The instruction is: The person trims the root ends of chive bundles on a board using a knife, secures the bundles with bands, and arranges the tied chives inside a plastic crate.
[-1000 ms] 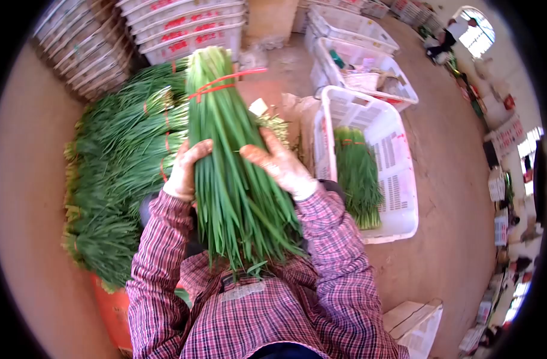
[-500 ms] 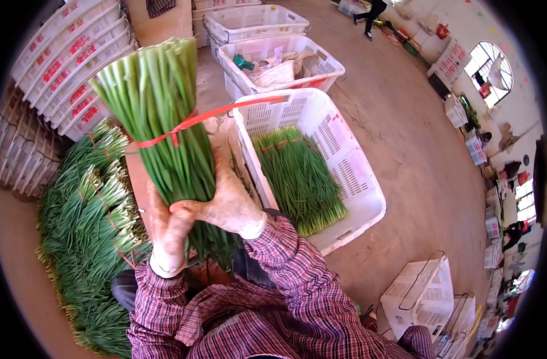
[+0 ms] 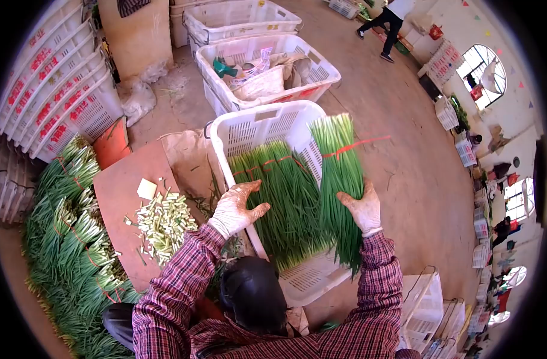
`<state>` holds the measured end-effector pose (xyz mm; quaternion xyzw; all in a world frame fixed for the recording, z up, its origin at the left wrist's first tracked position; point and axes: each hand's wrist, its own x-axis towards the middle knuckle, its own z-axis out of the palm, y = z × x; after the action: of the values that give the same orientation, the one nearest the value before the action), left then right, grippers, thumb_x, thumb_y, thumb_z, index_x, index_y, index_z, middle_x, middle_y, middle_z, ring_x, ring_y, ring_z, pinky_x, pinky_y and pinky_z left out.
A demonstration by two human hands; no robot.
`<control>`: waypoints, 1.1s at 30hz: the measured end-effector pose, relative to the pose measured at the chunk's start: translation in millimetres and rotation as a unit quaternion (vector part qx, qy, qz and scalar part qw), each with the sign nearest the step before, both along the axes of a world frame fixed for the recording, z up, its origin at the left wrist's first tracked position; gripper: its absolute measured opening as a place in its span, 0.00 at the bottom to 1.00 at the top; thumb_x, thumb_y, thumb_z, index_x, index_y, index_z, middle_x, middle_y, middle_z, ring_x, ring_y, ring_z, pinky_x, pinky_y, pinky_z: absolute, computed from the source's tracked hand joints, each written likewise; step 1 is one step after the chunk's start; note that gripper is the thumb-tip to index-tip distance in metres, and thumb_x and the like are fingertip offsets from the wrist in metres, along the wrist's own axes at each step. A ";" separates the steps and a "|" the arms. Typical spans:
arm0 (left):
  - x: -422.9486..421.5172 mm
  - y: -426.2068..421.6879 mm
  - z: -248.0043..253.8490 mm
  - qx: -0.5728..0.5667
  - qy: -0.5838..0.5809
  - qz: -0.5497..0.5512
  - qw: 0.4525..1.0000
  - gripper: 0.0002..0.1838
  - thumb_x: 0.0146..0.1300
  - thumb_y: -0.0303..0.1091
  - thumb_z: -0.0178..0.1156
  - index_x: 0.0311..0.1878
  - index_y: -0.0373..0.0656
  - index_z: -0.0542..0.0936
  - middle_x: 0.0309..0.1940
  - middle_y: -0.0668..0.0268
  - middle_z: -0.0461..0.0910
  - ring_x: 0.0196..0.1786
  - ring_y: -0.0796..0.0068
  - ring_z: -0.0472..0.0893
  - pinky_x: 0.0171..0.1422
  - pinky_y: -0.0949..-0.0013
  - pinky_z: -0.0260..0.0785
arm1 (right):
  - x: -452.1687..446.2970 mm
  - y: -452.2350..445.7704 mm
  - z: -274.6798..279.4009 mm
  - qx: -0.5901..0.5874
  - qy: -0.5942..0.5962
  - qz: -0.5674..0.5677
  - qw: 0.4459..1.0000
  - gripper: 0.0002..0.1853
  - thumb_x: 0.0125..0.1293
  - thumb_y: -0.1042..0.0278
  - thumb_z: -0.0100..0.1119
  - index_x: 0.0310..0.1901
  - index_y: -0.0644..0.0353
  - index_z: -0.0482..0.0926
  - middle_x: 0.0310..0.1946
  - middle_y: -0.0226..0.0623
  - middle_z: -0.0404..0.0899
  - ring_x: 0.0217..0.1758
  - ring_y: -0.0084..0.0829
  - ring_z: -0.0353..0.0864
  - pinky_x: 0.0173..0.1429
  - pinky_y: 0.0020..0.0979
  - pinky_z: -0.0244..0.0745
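Note:
A bundle of long green stalks (image 3: 339, 179), tied with a red band near its pale cut ends, stands at the right side of a white crate (image 3: 297, 109). My right hand (image 3: 363, 209) grips this bundle from its right side. Over the crate's left rim is my left hand (image 3: 239, 209), its thumb and fingers apart, holding nothing. Inside the crate lie more banded green bundles (image 3: 276, 197), side by side. Both hands wear pale, stained gloves.
Cut stalk ends (image 3: 166, 224) lie on a reddish board (image 3: 121, 191) at left, beside a large pile of bundles (image 3: 76, 251). Stacked crates (image 3: 64, 90) stand behind. Another crate (image 3: 267, 72) holds bags. A person (image 3: 393, 24) is far back; white crates (image 3: 423, 305) stand lower right.
The bundle has moved from in front of me rightwards to the crate. My left hand has come off it, while my right hand still holds it. The view has shifted, uncovering the board.

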<state>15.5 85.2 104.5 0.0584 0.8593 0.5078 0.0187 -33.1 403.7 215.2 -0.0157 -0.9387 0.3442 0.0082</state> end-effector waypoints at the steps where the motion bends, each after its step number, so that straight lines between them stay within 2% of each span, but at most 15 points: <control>1: -10.1 2.0 -11.2 0.003 -0.001 0.002 1.000 0.39 0.60 0.50 0.70 0.70 0.38 0.73 0.60 0.51 0.80 0.67 0.55 0.76 0.72 0.57 0.68 | -7.8 17.2 -28.2 0.019 -0.001 -0.011 1.000 0.38 0.53 0.59 0.77 0.64 0.67 0.72 0.53 0.51 0.83 0.56 0.44 0.84 0.62 0.38 0.77; 3: -28.8 4.6 -32.6 -0.150 0.051 -0.046 0.986 0.35 0.61 0.49 0.69 0.68 0.41 0.75 0.60 0.53 0.80 0.68 0.57 0.76 0.73 0.56 0.67 | -22.5 31.5 -73.3 0.035 -0.001 -0.024 0.999 0.39 0.52 0.57 0.77 0.63 0.67 0.73 0.53 0.52 0.83 0.57 0.46 0.83 0.63 0.40 0.76; 4: -38.6 5.4 -38.7 -0.188 0.102 -0.044 0.976 0.32 0.61 0.50 0.66 0.66 0.43 0.78 0.52 0.57 0.85 0.60 0.58 0.82 0.69 0.55 0.69 | -29.2 29.2 -88.0 0.066 -0.019 -0.028 0.997 0.39 0.52 0.55 0.76 0.63 0.66 0.73 0.53 0.52 0.83 0.58 0.46 0.83 0.64 0.40 0.76; 5: -47.7 4.0 -45.5 -0.189 0.100 -0.045 0.976 0.32 0.61 0.50 0.66 0.66 0.43 0.78 0.52 0.57 0.85 0.60 0.58 0.82 0.69 0.55 0.69 | -38.3 29.2 -101.2 0.097 -0.038 -0.032 0.994 0.40 0.52 0.53 0.74 0.64 0.65 0.73 0.54 0.52 0.83 0.58 0.47 0.83 0.64 0.41 0.75; 7: -62.0 3.4 -56.4 -0.248 0.013 -0.110 0.962 0.26 0.61 0.49 0.65 0.60 0.45 0.82 0.36 0.63 0.88 0.45 0.61 0.86 0.60 0.56 0.73 | -56.8 26.6 -128.8 0.124 -0.078 -0.051 0.988 0.41 0.53 0.50 0.72 0.65 0.65 0.72 0.56 0.53 0.82 0.59 0.48 0.82 0.65 0.43 0.74; 8: -64.5 5.9 -61.0 -0.277 0.098 -0.098 0.951 0.21 0.61 0.47 0.65 0.54 0.47 0.85 0.24 0.69 0.85 0.34 0.62 0.86 0.52 0.55 0.74 | -70.1 25.6 -145.4 0.132 -0.088 -0.057 0.986 0.42 0.54 0.49 0.71 0.66 0.65 0.71 0.56 0.54 0.81 0.60 0.49 0.82 0.65 0.43 0.74; 9: -66.1 8.0 -65.8 -0.252 0.105 -0.078 0.959 0.19 0.61 0.47 0.65 0.51 0.48 0.86 0.22 0.67 0.84 0.32 0.62 0.85 0.48 0.55 0.75 | -83.0 25.4 -161.8 0.140 -0.098 -0.064 0.983 0.43 0.54 0.48 0.71 0.67 0.65 0.71 0.57 0.54 0.81 0.61 0.49 0.81 0.66 0.43 0.74; 16: -73.2 9.3 -60.8 -0.200 0.124 -0.044 0.971 0.13 0.58 0.40 0.67 0.44 0.47 0.88 0.18 0.67 0.82 0.23 0.63 0.83 0.36 0.60 0.75 | -183.7 3.2 -247.3 0.182 -0.124 -0.068 0.973 0.43 0.57 0.46 0.69 0.69 0.66 0.68 0.61 0.55 0.78 0.63 0.51 0.79 0.67 0.44 0.74; 18: -75.3 9.9 -57.1 -0.210 0.104 -0.048 0.971 0.13 0.57 0.40 0.68 0.43 0.46 0.89 0.18 0.67 0.82 0.22 0.64 0.82 0.36 0.60 0.75 | -202.6 3.2 -278.2 0.213 -0.086 -0.052 0.972 0.42 0.58 0.48 0.69 0.69 0.64 0.67 0.61 0.54 0.78 0.62 0.49 0.80 0.65 0.45 0.75; 21: -78.1 10.2 -55.9 -0.213 0.107 -0.052 0.970 0.13 0.56 0.39 0.69 0.43 0.47 0.88 0.18 0.69 0.82 0.22 0.66 0.81 0.37 0.61 0.74 | -211.8 -5.2 -314.2 0.280 -0.125 -0.067 0.950 0.42 0.58 0.48 0.70 0.69 0.64 0.67 0.59 0.54 0.79 0.61 0.48 0.80 0.65 0.46 0.75; 22: -79.0 10.8 -55.2 -0.211 0.105 -0.050 0.971 0.13 0.55 0.39 0.70 0.43 0.47 0.88 0.18 0.70 0.82 0.22 0.66 0.81 0.37 0.61 0.74 | -209.4 -8.4 -323.2 0.311 -0.060 -0.048 0.947 0.42 0.57 0.48 0.71 0.68 0.63 0.67 0.56 0.54 0.80 0.61 0.48 0.80 0.65 0.46 0.75; 27: -78.7 12.9 -55.4 -0.203 0.102 -0.045 0.973 0.13 0.54 0.38 0.70 0.43 0.47 0.88 0.19 0.72 0.82 0.23 0.66 0.81 0.39 0.62 0.74 | -198.1 -8.6 -316.1 0.281 -0.089 -0.039 0.955 0.45 0.58 0.46 0.70 0.70 0.66 0.65 0.60 0.52 0.77 0.65 0.47 0.76 0.69 0.45 0.71; 29: -78.9 12.1 -54.3 -0.209 0.085 -0.052 0.973 0.13 0.56 0.40 0.69 0.44 0.47 0.87 0.18 0.69 0.80 0.23 0.64 0.81 0.39 0.61 0.75 | -179.3 -18.6 -305.5 0.358 0.075 0.025 0.931 0.48 0.59 0.43 0.69 0.73 0.66 0.62 0.66 0.51 0.72 0.70 0.45 0.70 0.73 0.47 0.64; 30: -78.5 13.0 -53.9 -0.211 0.071 -0.058 0.973 0.14 0.58 0.42 0.67 0.44 0.47 0.87 0.16 0.67 0.78 0.23 0.63 0.81 0.39 0.59 0.75 | -174.9 -26.4 -296.6 0.316 0.001 0.034 0.948 0.50 0.59 0.39 0.67 0.74 0.66 0.60 0.70 0.50 0.67 0.74 0.44 0.64 0.75 0.47 0.59; 33: -79.1 12.6 -51.5 -0.217 0.061 -0.062 0.972 0.14 0.58 0.42 0.68 0.44 0.47 0.87 0.17 0.67 0.79 0.23 0.62 0.81 0.39 0.59 0.75 | -183.6 -23.6 -318.7 0.343 -0.033 0.028 0.938 0.53 0.59 0.35 0.66 0.75 0.67 0.59 0.72 0.50 0.65 0.75 0.45 0.64 0.76 0.47 0.59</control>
<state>-63.6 97.8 53.1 0.1369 0.9431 0.3028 0.0101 -216.7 380.2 -103.5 0.0031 -0.9996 0.0004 -0.0277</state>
